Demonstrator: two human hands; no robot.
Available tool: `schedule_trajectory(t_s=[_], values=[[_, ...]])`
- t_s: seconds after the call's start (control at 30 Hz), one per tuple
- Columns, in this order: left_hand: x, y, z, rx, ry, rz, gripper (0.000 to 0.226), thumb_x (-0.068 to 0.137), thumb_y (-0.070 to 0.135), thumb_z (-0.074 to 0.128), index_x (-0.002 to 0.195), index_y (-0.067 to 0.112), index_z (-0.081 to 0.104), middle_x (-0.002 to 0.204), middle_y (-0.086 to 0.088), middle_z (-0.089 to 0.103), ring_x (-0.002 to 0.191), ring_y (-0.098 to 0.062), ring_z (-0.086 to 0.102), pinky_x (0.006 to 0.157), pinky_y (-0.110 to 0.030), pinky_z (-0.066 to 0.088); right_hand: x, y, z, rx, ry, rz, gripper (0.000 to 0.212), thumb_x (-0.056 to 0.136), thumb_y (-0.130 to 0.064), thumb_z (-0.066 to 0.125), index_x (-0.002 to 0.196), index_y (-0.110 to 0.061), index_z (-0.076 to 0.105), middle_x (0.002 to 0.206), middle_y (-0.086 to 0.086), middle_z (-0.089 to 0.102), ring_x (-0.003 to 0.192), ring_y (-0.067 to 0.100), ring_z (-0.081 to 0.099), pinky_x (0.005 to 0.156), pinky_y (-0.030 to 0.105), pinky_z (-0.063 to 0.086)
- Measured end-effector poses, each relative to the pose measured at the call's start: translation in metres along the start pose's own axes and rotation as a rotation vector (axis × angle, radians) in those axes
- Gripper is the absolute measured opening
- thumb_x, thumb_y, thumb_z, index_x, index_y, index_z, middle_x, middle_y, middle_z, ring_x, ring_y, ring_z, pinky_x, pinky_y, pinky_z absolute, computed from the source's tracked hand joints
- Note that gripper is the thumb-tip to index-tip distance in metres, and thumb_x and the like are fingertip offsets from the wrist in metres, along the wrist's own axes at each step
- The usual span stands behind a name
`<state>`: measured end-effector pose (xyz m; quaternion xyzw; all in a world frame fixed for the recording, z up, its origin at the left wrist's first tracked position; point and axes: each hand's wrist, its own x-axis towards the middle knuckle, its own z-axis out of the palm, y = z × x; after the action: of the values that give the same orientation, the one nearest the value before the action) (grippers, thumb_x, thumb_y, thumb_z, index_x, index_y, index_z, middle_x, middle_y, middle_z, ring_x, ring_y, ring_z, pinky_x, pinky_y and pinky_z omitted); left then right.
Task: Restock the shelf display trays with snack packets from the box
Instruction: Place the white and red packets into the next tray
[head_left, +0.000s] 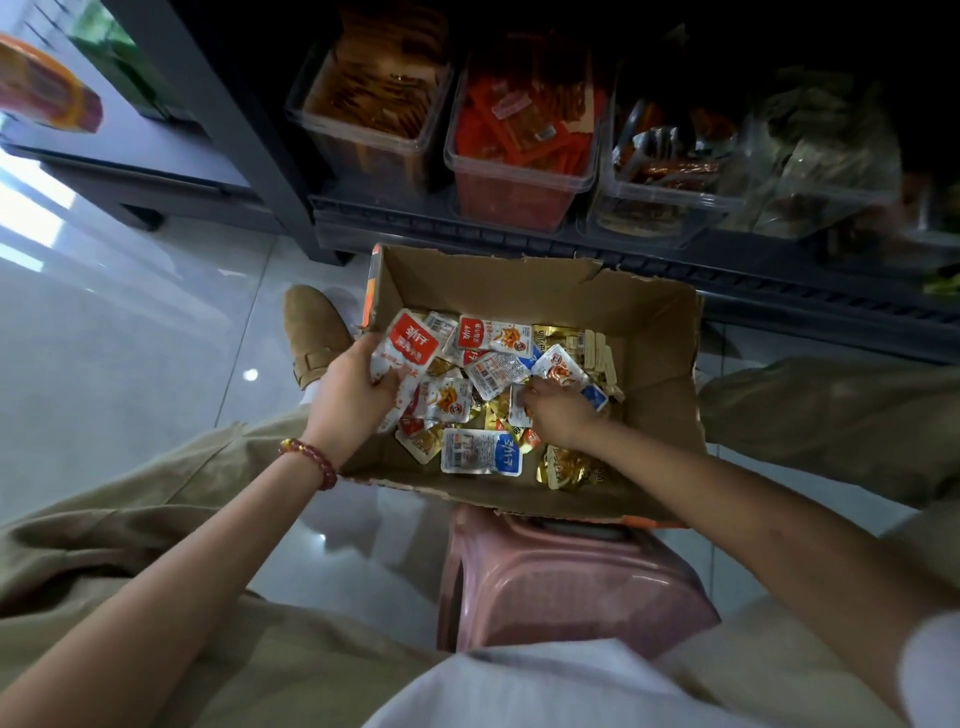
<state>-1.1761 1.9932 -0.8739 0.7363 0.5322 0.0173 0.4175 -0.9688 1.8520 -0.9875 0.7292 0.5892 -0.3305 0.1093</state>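
Note:
An open cardboard box (649, 332) sits on the floor in front of me with several small snack packets in red, blue and gold. My left hand (353, 389) grips a stack of red-and-silver packets (410, 348) at the box's left side. Inside the box, my right hand (558, 410) reaches down and pinches a silver packet (519, 402) among the loose ones. A blue-labelled packet (483, 451) lies flat near the front wall. Clear display trays stand on the low dark shelf behind: one with brown snacks (363, 140), one with red packets (519, 176).
A pink plastic stool (571, 587) stands between my knees, touching the box's near edge. Two more clear trays (660, 208) sit at the right of the shelf (467, 228). My tan shoe (311, 332) rests left of the box on a glossy tiled floor (130, 338).

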Motion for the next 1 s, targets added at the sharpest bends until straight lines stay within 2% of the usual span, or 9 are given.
schedule_trajectory(t_s=[0.17,0.33,0.5,0.57,0.7,0.8,0.87,0.93,1.0], values=[[0.004,-0.001,-0.009,-0.147,0.109,-0.043,0.031,0.094,0.016,0.057,0.124,0.013,0.048,0.111,0.003,0.059,0.086,-0.009,0.057,0.057,-0.016,0.042,0.041,-0.039,-0.004,0.172,0.012,0.029,0.082,0.085,-0.018,0.065,0.149,-0.013,0.014,0.155,0.009,0.019,0.14,0.029,0.024,0.107,0.042,0.032],[-0.014,0.011,-0.024,-0.186,0.167,0.046,0.018,0.093,0.018,0.058,0.107,0.024,0.047,0.09,0.022,0.055,0.072,0.011,0.053,0.052,-0.007,0.042,0.068,-0.079,0.014,0.041,-0.046,0.13,0.082,0.089,-0.026,0.061,0.151,-0.01,0.01,0.155,0.013,0.012,0.142,0.031,0.015,0.112,0.044,0.024],[-0.022,0.007,-0.044,-0.214,0.228,0.04,0.024,0.093,0.017,0.058,0.116,0.017,0.051,0.099,0.011,0.059,0.077,0.007,0.054,0.052,-0.006,0.044,0.08,-0.091,0.009,-0.089,0.083,0.219,0.073,0.09,-0.027,0.06,0.146,-0.006,0.017,0.148,0.017,0.026,0.132,0.031,0.033,0.1,0.039,0.038],[-0.016,0.004,-0.046,-0.255,0.242,-0.009,0.031,0.093,0.016,0.058,0.123,0.011,0.05,0.11,0.004,0.06,0.08,0.003,0.056,0.051,-0.006,0.044,0.074,-0.079,0.004,-0.092,0.138,0.165,0.067,0.087,-0.014,0.063,0.142,-0.007,0.025,0.141,0.015,0.037,0.125,0.029,0.043,0.095,0.037,0.042],[-0.01,-0.001,-0.04,-0.385,0.23,-0.017,0.051,0.092,0.006,0.056,0.135,0.024,0.035,0.108,0.006,0.059,0.081,-0.003,0.059,0.051,-0.01,0.046,0.051,-0.043,-0.015,0.195,0.074,0.126,0.041,0.099,-0.029,0.043,0.139,-0.021,0.043,0.127,0.009,0.059,0.111,0.028,0.058,0.083,0.032,0.047],[-0.01,-0.001,-0.031,-0.266,0.199,-0.012,0.03,0.095,0.009,0.053,0.109,0.034,0.047,0.109,-0.002,0.062,0.074,-0.003,0.059,0.054,-0.019,0.049,0.026,-0.029,-0.033,0.486,0.07,0.171,0.044,0.102,-0.032,0.038,0.144,-0.021,0.036,0.106,0.004,0.065,0.081,0.015,0.059,0.065,0.024,0.041],[-0.011,0.0,-0.025,-0.218,0.178,-0.033,0.02,0.096,0.011,0.051,0.097,0.03,0.054,0.114,-0.002,0.06,0.079,-0.007,0.06,0.056,-0.015,0.046,0.009,-0.033,-0.047,0.795,0.119,0.165,0.041,0.102,-0.031,0.039,0.141,-0.016,0.04,0.117,0.0,0.061,0.085,0.009,0.058,0.068,0.022,0.043],[-0.013,0.004,-0.019,-0.23,0.147,-0.04,0.018,0.097,0.012,0.049,0.104,0.028,0.055,0.119,0.003,0.054,0.088,-0.007,0.057,0.061,-0.013,0.046,-0.007,-0.044,-0.062,1.039,0.174,0.125,0.029,0.101,-0.028,0.041,0.125,-0.014,0.05,0.112,0.0,0.061,0.081,0.005,0.059,0.064,0.013,0.046],[-0.015,0.009,-0.014,-0.275,0.1,-0.032,0.021,0.096,0.019,0.051,0.115,0.027,0.054,0.122,0.007,0.046,0.098,-0.008,0.055,0.072,-0.018,0.051,-0.021,-0.059,-0.076,1.226,0.182,0.075,0.016,0.099,-0.025,0.046,0.114,-0.024,0.052,0.11,-0.003,0.062,0.087,0.005,0.061,0.071,0.014,0.05]])
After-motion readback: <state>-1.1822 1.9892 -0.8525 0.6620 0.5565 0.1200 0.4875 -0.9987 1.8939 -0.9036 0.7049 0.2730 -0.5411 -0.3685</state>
